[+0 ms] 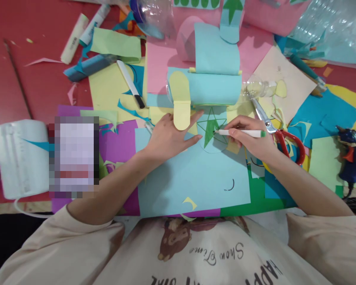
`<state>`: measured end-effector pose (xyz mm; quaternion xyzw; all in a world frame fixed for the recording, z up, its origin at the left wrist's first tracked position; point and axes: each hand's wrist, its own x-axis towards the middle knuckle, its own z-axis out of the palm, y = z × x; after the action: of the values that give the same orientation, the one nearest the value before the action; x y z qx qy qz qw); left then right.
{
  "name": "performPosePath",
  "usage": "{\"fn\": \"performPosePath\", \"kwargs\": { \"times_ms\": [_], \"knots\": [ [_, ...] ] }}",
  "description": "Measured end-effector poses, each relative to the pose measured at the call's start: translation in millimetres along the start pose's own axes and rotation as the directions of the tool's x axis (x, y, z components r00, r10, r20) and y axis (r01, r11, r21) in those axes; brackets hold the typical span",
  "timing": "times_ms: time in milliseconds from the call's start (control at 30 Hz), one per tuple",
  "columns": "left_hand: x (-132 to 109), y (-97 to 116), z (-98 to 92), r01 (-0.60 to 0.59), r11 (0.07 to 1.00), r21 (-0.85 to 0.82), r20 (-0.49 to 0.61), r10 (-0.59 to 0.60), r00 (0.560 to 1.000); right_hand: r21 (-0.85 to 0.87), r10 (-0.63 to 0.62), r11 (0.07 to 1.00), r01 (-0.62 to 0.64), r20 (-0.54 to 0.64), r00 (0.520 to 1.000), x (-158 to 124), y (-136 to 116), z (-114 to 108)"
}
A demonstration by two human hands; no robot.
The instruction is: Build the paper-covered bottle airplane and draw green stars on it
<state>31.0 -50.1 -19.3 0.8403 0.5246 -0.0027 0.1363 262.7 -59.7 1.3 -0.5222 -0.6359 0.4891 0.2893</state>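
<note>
My right hand (247, 136) pinches a white marker pen (246, 133) with a green end. Its tip touches a green star (209, 130) drawn in outline on light blue paper (192, 178). Part of the star is filled in with green. My left hand (173, 134) lies with fingers spread on the same paper, left of the star. Just behind the paper rests a bottle wrapped in light blue paper (213, 87), with a rounded yellow strip (181, 99) hanging over its front near my left fingers.
Red-handled scissors (289, 144) lie right of my right hand. A hot glue gun (351, 158) sits at the far right. Markers (74, 38), a black-capped white pen (131, 85) and paper scraps cover the back left. A white box-like device (22, 158) with a cable stands left.
</note>
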Motion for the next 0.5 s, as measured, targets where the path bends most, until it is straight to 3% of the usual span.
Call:
{"fn": "performPosePath", "kwargs": {
  "times_ms": [500],
  "knots": [
    [-0.8, -1.5, 2.1, -0.012, 1.000, -0.002, -0.028, 0.012, 1.000, 0.066, 0.005, 0.998, -0.001, -0.055, 0.998, 1.0, 3.9, 0.2]
  ]
}}
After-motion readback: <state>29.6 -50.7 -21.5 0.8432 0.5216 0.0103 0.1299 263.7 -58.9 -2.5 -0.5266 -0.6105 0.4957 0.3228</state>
